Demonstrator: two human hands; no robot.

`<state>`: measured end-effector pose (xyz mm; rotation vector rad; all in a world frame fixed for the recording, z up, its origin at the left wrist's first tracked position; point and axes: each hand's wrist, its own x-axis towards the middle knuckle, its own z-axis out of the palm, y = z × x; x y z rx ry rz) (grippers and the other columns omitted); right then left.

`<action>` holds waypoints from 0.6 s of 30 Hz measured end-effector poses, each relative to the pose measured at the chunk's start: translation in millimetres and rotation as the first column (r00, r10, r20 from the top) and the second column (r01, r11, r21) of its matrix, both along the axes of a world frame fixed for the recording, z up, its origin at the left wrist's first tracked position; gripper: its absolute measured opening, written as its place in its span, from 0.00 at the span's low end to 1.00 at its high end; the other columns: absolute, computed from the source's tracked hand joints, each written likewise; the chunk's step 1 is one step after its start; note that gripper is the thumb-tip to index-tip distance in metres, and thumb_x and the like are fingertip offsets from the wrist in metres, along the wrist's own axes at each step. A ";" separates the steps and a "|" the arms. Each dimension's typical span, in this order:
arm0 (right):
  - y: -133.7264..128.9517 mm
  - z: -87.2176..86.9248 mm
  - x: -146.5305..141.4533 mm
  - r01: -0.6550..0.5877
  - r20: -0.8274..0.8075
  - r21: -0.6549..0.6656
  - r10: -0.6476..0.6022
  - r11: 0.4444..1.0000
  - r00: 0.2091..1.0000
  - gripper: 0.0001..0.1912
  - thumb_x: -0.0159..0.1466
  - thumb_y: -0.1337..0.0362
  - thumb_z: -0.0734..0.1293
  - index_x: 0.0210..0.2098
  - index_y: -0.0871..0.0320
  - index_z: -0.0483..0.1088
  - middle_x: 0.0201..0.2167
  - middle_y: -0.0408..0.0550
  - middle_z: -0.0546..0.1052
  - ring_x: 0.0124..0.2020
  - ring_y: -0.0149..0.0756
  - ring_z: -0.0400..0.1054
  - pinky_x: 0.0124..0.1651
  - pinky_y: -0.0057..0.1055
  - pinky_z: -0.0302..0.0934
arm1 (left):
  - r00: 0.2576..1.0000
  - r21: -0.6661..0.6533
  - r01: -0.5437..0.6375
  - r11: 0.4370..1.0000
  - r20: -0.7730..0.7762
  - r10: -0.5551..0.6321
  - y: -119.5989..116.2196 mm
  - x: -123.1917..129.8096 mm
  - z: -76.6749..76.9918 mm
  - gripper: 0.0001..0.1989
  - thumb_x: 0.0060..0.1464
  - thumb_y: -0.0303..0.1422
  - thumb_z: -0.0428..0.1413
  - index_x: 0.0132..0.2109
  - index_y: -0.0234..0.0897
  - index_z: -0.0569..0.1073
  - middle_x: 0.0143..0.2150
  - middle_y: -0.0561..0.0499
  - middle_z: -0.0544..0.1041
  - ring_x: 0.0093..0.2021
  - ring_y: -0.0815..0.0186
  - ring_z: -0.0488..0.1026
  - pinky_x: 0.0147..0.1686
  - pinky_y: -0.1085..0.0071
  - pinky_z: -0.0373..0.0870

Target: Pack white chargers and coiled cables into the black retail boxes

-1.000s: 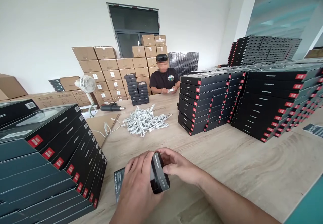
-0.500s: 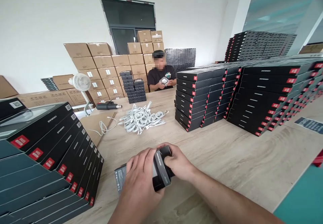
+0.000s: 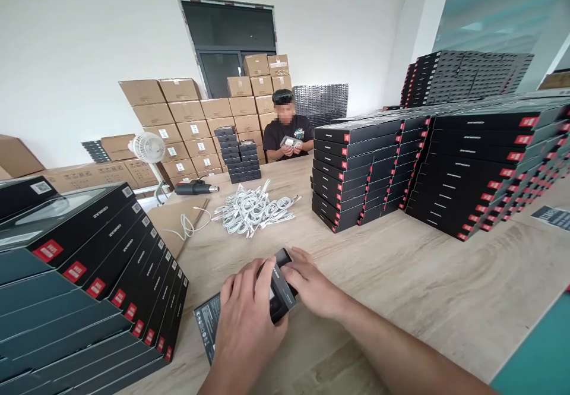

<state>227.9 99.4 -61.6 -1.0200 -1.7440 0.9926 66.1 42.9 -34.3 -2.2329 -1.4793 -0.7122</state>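
Near the front of the wooden table (image 3: pixel 356 276), a small dark box (image 3: pixel 281 291) with white print is gripped between both hands. My left hand (image 3: pixel 252 306) wraps over its top and left side, fingers bent round it. At the box's upper right end, my right hand (image 3: pixel 309 282) holds on with the thumb bent in over it; part of that end is hidden by the fingers. A printed grey panel (image 3: pixel 207 324) sticks out to the left from under my left hand. Beyond the hands lies a tangled pile of white cables (image 3: pixel 253 208).
Stacked black boxes stand at the left (image 3: pixel 133 270) and right (image 3: pixel 342 175). Behind the cables are a heat gun (image 3: pixel 196 187), a white fan (image 3: pixel 149 147) and small dark boxes (image 3: pixel 238 157). Across the table a person (image 3: pixel 287 128) in a black shirt holds a small item.
Both hands and the box have shifted slightly up and left. The printed panel shows more at the left. The person across has lowered their head and item a little.
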 end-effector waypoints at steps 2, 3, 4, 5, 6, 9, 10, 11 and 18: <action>4.2 0.5 4.3 -0.071 -0.188 -0.137 0.045 0.988 0.981 0.13 0.63 0.54 0.67 0.28 0.55 0.74 0.54 0.49 0.73 0.61 0.49 0.60 0.64 0.49 0.50 | 0.999 -0.013 -0.001 1.000 0.033 0.001 0.6 -0.7 0.8 0.34 0.46 0.28 0.57 0.62 0.37 0.61 0.57 0.38 0.72 0.55 0.48 0.71 0.54 0.51 0.63; 7.2 1.7 8.7 -0.079 -0.294 -0.188 0.020 0.979 0.955 0.13 0.58 0.53 0.71 0.28 0.55 0.72 0.54 0.48 0.72 0.59 0.48 0.63 0.62 0.47 0.54 | 0.998 -0.033 -0.013 0.999 0.056 0.015 0.9 -1.2 1.4 0.34 0.46 0.30 0.58 0.62 0.37 0.62 0.58 0.38 0.72 0.55 0.48 0.70 0.54 0.52 0.63; 10.9 3.4 14.3 -0.072 -0.402 -0.232 -0.028 0.970 0.915 0.15 0.53 0.53 0.75 0.27 0.56 0.70 0.56 0.48 0.71 0.57 0.48 0.65 0.59 0.44 0.58 | 0.996 -0.063 -0.033 0.997 0.077 0.037 1.2 -1.9 2.1 0.34 0.47 0.32 0.59 0.62 0.37 0.62 0.58 0.38 0.72 0.56 0.48 0.70 0.55 0.52 0.64; 15.2 5.3 21.0 -0.064 -0.501 -0.276 -0.086 0.959 0.861 0.18 0.50 0.54 0.78 0.27 0.56 0.68 0.58 0.47 0.70 0.56 0.47 0.66 0.56 0.42 0.61 | 0.994 -0.098 -0.058 0.993 0.091 0.068 1.6 -2.7 2.7 0.35 0.47 0.33 0.60 0.62 0.37 0.62 0.59 0.39 0.72 0.56 0.48 0.70 0.55 0.52 0.65; 20.2 7.2 28.5 -0.066 -0.581 -0.319 -0.140 0.945 0.802 0.20 0.48 0.54 0.79 0.27 0.56 0.67 0.58 0.47 0.70 0.55 0.47 0.67 0.53 0.41 0.63 | 0.990 -0.137 -0.091 0.986 0.097 0.104 2.2 -3.8 2.9 0.35 0.48 0.35 0.61 0.63 0.37 0.62 0.59 0.39 0.72 0.56 0.48 0.71 0.55 0.52 0.66; 37.1 10.4 51.9 -0.083 -0.684 -0.429 -0.264 0.899 0.680 0.18 0.50 0.55 0.78 0.29 0.55 0.68 0.50 0.49 0.76 0.48 0.43 0.72 0.42 0.36 0.67 | 0.970 -0.221 -0.223 0.949 0.052 0.239 6.0 -10.4 -0.2 0.32 0.52 0.39 0.59 0.63 0.36 0.64 0.59 0.38 0.73 0.57 0.46 0.71 0.55 0.50 0.66; 42.5 10.1 59.0 -0.061 -0.679 -0.462 -0.309 0.885 0.666 0.17 0.51 0.55 0.78 0.30 0.55 0.69 0.46 0.49 0.78 0.44 0.41 0.73 0.38 0.34 0.67 | 0.956 -0.228 -0.279 0.933 0.029 0.293 8.1 -14.0 -2.6 0.31 0.54 0.40 0.57 0.62 0.34 0.65 0.59 0.36 0.73 0.57 0.44 0.71 0.55 0.49 0.67; 47.3 9.2 65.2 -0.023 -0.662 -0.491 -0.356 0.871 0.660 0.15 0.52 0.56 0.77 0.30 0.56 0.70 0.43 0.49 0.79 0.40 0.38 0.74 0.34 0.31 0.66 | 0.939 -0.220 -0.335 0.916 0.005 0.344 10.4 -18.0 -5.4 0.30 0.55 0.40 0.56 0.62 0.32 0.66 0.60 0.34 0.72 0.57 0.42 0.71 0.54 0.47 0.67; 42.5 -4.8 59.3 -0.184 -0.432 -0.544 -0.086 0.819 0.898 0.18 0.55 0.51 0.75 0.34 0.60 0.76 0.37 0.53 0.81 0.34 0.37 0.74 0.22 0.24 0.57 | 0.933 -0.081 -0.185 0.979 0.298 0.201 13.8 -25.6 -8.6 0.20 0.61 0.34 0.49 0.58 0.32 0.70 0.65 0.33 0.66 0.63 0.46 0.67 0.60 0.45 0.66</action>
